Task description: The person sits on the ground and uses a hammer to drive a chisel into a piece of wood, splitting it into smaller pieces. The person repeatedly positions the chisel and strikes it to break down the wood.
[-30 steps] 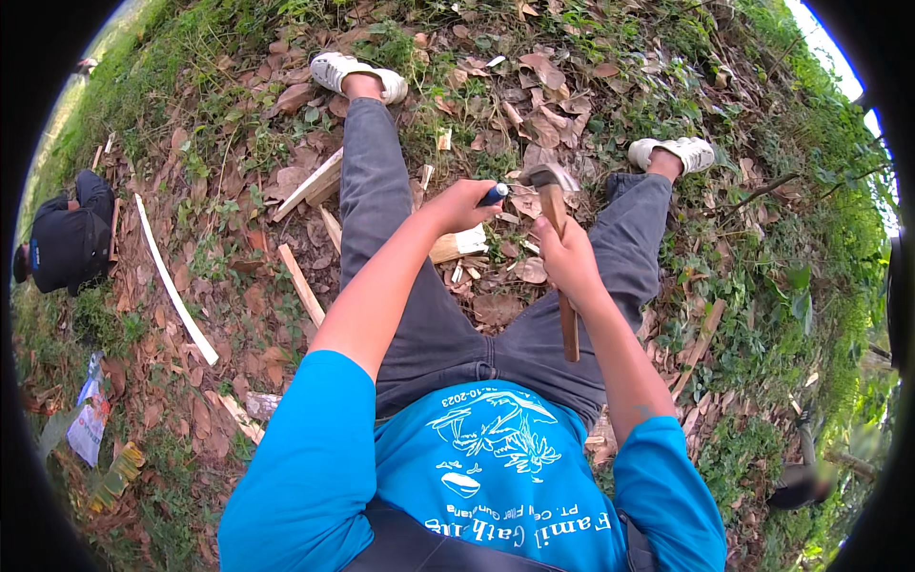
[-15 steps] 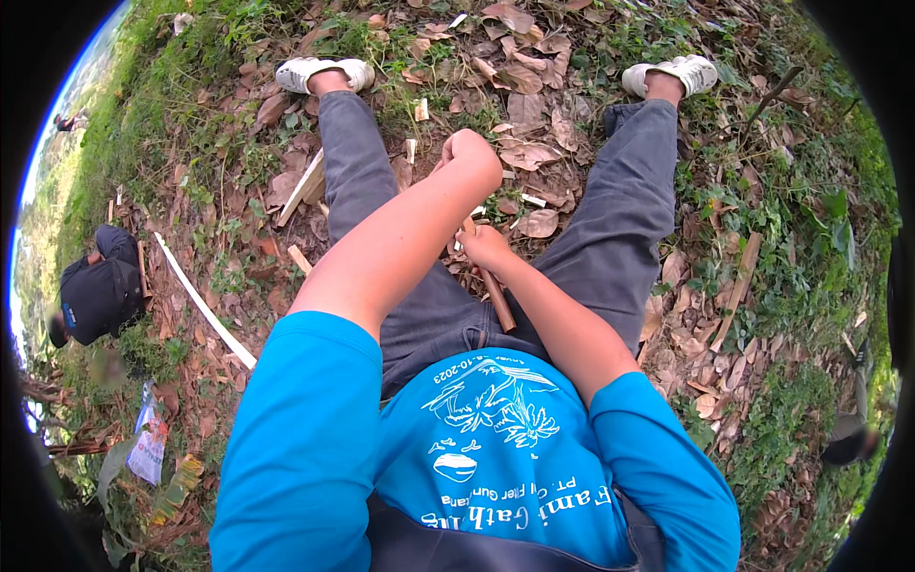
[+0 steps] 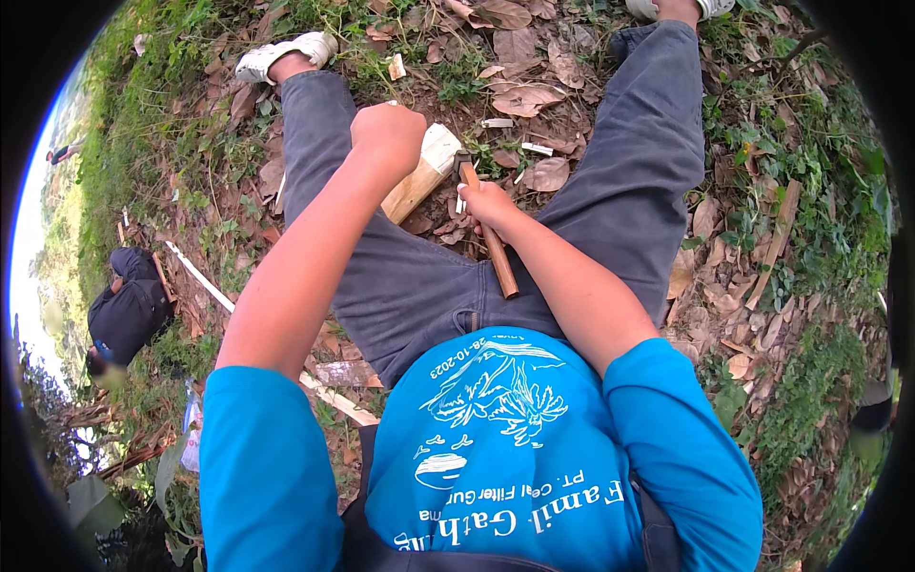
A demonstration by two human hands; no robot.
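Observation:
My left hand (image 3: 388,138) is closed in a fist above my left thigh; its fingers are turned away, so what it grips is hidden. A pale block of wood (image 3: 434,157) with a cut end shows beside and below that fist, partly covered by my forearm. My right hand (image 3: 488,205) is wrapped round a tool with a brown wooden handle (image 3: 503,267), between my thighs. The handle slants from a small dark head at its far end toward my waist. A thin pale sliver (image 3: 461,200) shows at the right fingers.
My legs spread over ground with dry leaves (image 3: 548,174), pale wood chips (image 3: 537,149) and weeds. A long pale strip (image 3: 205,278) lies at left, and a wooden slat (image 3: 777,243) at right. A person in dark clothes (image 3: 132,300) sits bent over at far left.
My left fist has moved left and slightly away, uncovering the pale wood block. My right hand and the tool have moved slightly up in view, showing the tool's dark head. The view has shifted.

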